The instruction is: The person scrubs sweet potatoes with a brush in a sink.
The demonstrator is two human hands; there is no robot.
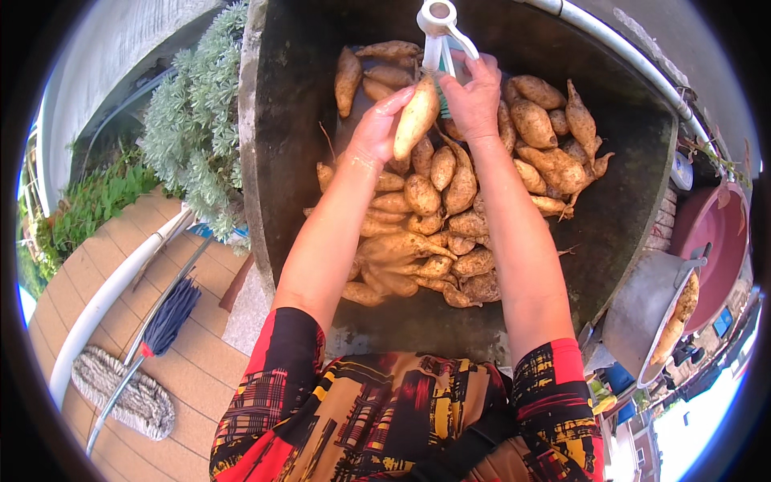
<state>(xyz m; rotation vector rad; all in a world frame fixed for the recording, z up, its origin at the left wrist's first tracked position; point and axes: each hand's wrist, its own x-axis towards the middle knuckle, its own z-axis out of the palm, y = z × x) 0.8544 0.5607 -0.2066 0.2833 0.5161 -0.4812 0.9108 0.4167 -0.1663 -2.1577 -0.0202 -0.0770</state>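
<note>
One sweet potato (416,117) is gripped in the left hand (376,128) right under the white tap (438,24), probably for rinsing. The right hand (475,100) is closed around the tap. More sweet potatoes (434,233) are piled below both in the stone sink (281,104).

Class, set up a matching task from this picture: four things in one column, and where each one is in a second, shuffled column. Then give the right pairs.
Things:
1. sweet potato
2. white tap
3. metal basin
4. mop

Places:
A. on the wooden deck, lower left
B. above the far end of the stone sink
C. right of the sink, holding two sweet potatoes
D. in the left hand, with the right hand beside it

Pairs: 1-D, 2-B, 3-C, 4-A
</note>
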